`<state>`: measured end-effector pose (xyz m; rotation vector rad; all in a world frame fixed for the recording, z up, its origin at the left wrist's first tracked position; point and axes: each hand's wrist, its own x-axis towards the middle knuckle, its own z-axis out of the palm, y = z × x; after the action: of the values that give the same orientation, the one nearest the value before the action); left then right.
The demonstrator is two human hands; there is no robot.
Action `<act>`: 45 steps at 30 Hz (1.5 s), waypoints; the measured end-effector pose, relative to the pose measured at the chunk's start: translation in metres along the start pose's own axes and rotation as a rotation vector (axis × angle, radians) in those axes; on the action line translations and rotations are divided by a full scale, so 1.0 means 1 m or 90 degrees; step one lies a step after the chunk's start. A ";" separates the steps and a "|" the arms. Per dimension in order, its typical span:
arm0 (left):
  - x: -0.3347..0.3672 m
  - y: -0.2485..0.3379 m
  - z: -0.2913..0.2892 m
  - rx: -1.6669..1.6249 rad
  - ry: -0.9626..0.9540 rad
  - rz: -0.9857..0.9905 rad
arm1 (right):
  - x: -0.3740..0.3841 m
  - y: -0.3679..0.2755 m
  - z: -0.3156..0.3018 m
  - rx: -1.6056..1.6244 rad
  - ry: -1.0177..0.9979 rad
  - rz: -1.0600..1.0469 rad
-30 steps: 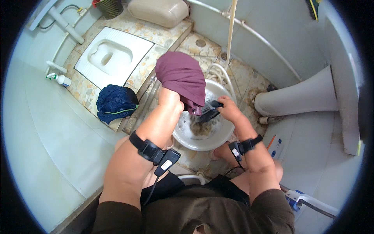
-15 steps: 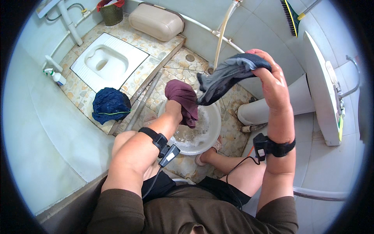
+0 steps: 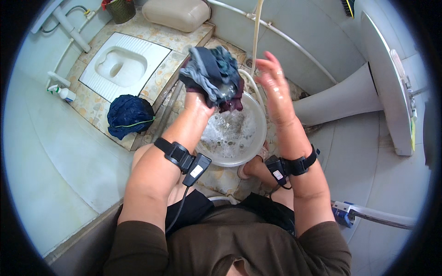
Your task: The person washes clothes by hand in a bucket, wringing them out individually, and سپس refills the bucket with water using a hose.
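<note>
My left hand (image 3: 200, 102) holds a wet maroon cloth (image 3: 237, 102) above the basin. Its fingers are hidden under the fabric. A crumpled grey and dark blue-green garment (image 3: 215, 69) lies over the maroon cloth, with suds on its lower side. To the right of the bundle my right hand (image 3: 275, 85) is raised, wet and empty, with its fingers apart. Below both hands stands a round white basin (image 3: 261, 135) between my legs, holding foamy water (image 3: 225, 138).
At the left a navy bundle (image 3: 130, 115) lies on the tiled step, near a squat toilet (image 3: 152, 46) and a spray bottle (image 3: 67, 94). A hose (image 3: 257, 37) hangs behind the basin. The sink pedestal (image 3: 340, 99) stands at the right.
My right hand has moved left and let go of the grey and dark garment, which now rests on the maroon cloth. My left hand has risen slightly.
</note>
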<state>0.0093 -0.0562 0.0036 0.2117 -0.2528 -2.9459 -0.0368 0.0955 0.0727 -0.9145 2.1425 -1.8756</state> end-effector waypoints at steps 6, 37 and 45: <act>0.014 0.015 -0.001 -0.009 0.043 0.122 | -0.151 0.247 -0.046 0.011 0.287 0.639; 0.017 0.051 0.011 -0.048 0.022 0.231 | -0.054 0.156 -0.030 -0.128 0.094 0.448; 0.022 0.044 0.009 -0.014 0.001 0.225 | -0.042 0.105 -0.040 -0.480 -0.062 0.375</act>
<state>-0.0061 -0.1019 0.0175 0.1495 -0.2313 -2.5972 -0.0581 0.1548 -0.0298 -0.3553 2.6830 -0.7398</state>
